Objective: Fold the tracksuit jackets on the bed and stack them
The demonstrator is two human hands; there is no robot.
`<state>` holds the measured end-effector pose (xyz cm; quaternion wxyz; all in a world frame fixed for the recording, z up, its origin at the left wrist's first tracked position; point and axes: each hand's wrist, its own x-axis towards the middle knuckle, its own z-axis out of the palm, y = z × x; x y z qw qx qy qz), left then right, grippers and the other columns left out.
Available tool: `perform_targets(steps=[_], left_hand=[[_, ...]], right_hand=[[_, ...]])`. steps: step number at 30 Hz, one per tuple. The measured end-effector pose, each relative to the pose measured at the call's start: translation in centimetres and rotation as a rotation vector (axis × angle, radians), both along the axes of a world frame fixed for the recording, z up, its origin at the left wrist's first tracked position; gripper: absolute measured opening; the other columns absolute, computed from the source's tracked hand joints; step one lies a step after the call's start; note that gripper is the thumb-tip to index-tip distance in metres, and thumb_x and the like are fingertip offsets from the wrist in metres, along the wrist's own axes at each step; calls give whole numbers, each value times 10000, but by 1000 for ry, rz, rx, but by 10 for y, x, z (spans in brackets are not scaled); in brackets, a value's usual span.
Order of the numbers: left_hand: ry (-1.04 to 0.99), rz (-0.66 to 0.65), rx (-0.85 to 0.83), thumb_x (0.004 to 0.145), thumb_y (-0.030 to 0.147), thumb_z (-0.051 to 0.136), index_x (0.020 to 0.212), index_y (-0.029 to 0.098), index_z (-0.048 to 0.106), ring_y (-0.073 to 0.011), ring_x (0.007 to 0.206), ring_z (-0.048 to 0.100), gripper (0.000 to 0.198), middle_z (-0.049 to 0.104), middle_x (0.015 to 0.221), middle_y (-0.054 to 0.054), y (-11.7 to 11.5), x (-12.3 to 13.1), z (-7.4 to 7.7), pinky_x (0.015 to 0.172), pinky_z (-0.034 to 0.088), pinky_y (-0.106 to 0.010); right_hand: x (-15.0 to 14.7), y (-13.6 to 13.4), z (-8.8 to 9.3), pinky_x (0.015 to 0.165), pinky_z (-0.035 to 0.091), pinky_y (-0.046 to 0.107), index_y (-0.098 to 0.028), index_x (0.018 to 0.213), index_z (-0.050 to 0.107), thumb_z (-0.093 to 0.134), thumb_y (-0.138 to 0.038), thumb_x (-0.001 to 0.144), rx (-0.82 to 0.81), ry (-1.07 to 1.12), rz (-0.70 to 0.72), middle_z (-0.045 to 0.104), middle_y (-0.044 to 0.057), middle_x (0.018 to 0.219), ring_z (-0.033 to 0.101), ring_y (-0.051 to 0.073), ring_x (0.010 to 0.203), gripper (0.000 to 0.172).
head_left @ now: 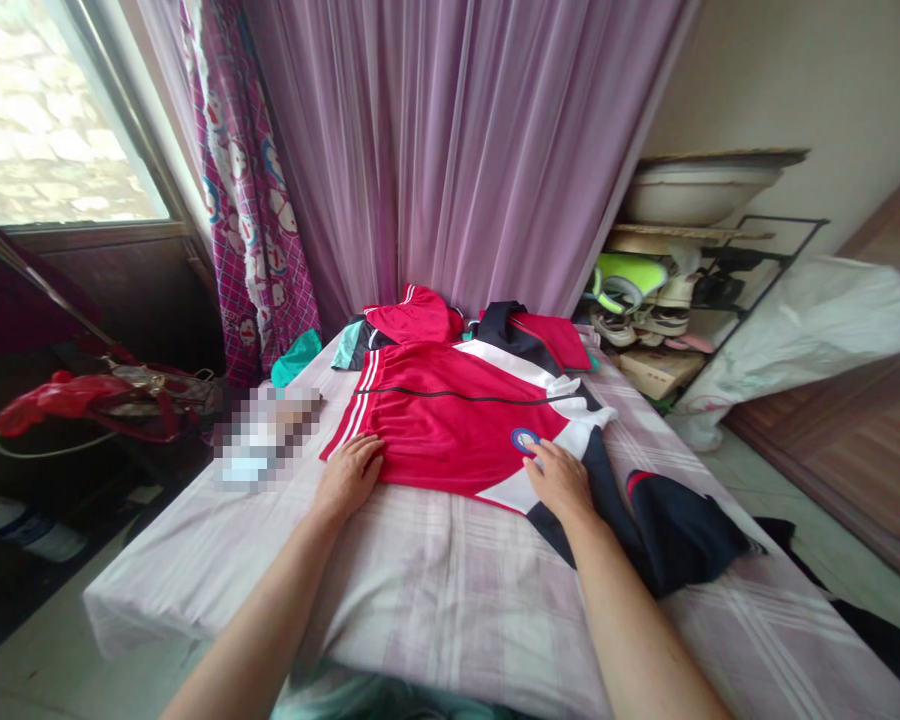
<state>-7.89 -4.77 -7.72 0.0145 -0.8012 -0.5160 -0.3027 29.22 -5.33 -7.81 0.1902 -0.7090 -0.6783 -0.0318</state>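
Note:
A red, white and navy zip-up jacket point(442, 430) lies spread sideways across the bed, its striped hem to the left and its collar to the right. My left hand point(351, 474) rests flat on the hem's near corner, fingers stretched out. On the chest, beside a round blue badge point(523, 440), my right hand point(560, 478) lies with its fingers extended over the cloth. One navy sleeve point(682, 530) is bent out to the right of my right forearm. Neither hand is closed around the fabric.
Behind the jacket lie a red garment point(420, 316) and a folded red and navy garment point(547, 335). A teal cloth point(297, 358) sits at the bed's left edge, near a blurred-out patch. Purple curtains point(465, 150) hang behind. At right stands a rack with shoes point(660, 318) and a white plastic bag point(810, 330).

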Motion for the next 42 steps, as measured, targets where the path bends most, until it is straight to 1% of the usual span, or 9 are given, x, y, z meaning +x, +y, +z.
perform_targets(steps=[4, 8, 16, 26, 32, 36, 39, 41, 42], left_hand=[[5, -3, 2, 961, 358, 406, 1145, 206, 685, -245, 1186, 617, 368, 706, 1208, -93, 0, 0, 1, 1044, 500, -464], [9, 1, 4, 957, 355, 412, 1146, 205, 684, -250, 1191, 616, 364, 705, 1211, -97, 1, 0, 1, 1039, 505, -463], [15, -5, -2, 956, 368, 415, 1144, 198, 683, -250, 1191, 618, 369, 702, 1220, -102, 2, -2, 0, 1045, 500, -461], [8, -22, 32, 950, 373, 419, 1138, 168, 694, -270, 1161, 635, 391, 710, 1195, -126, 6, -5, -4, 1027, 513, -473], [25, -23, 61, 959, 392, 407, 1135, 180, 695, -264, 1168, 635, 399, 716, 1189, -117, 6, -6, -4, 1021, 521, -454], [11, -30, 68, 962, 420, 407, 1131, 185, 699, -264, 1143, 647, 411, 719, 1181, -114, 8, -7, -5, 1016, 523, -457], [7, -36, 61, 958, 420, 412, 1135, 183, 698, -267, 1144, 645, 411, 717, 1186, -115, 10, -9, -7, 1019, 520, -460], [6, -39, 54, 953, 413, 417, 1141, 180, 696, -269, 1149, 642, 409, 714, 1192, -118, 10, -10, -8, 1018, 519, -459], [4, -40, 51, 949, 409, 420, 1141, 181, 696, -269, 1151, 641, 406, 713, 1194, -118, 10, -10, -8, 1018, 519, -459]], right_hand=[[-2, -3, 5, 980, 434, 375, -217, 1203, 682, 483, -279, 910, -27, -8, 0, 640, 111, 1287, 587, 256, 1168, 360], [-4, -5, 7, 1005, 423, 381, -215, 1223, 672, 475, -285, 917, -51, 1, -18, 619, 110, 1328, 567, 256, 1206, 370], [-1, -2, 2, 1024, 423, 391, -219, 1197, 687, 480, -271, 908, -27, 28, -2, 617, 115, 1329, 555, 258, 1225, 359], [0, 1, -5, 992, 452, 419, -235, 1149, 703, 545, -253, 884, 49, 35, -8, 643, 112, 1286, 593, 271, 1169, 309], [0, 1, -3, 1010, 433, 405, -228, 1163, 696, 539, -264, 887, 16, 51, -6, 632, 115, 1302, 578, 265, 1194, 320], [-3, 2, -5, 1032, 409, 402, -226, 1189, 680, 525, -273, 889, 0, 52, -13, 621, 114, 1321, 558, 262, 1220, 340], [-1, 4, -5, 1057, 379, 406, -230, 1278, 623, 516, -298, 895, 0, 39, -53, 591, 114, 1359, 515, 261, 1265, 403], [6, 4, -2, 1062, 362, 426, -211, 1341, 573, 497, -343, 907, -22, 28, -140, 560, 138, 1384, 477, 282, 1296, 460], [12, 4, 0, 1059, 359, 440, -196, 1365, 551, 481, -374, 914, -46, 29, -207, 544, 156, 1389, 463, 298, 1303, 490]])
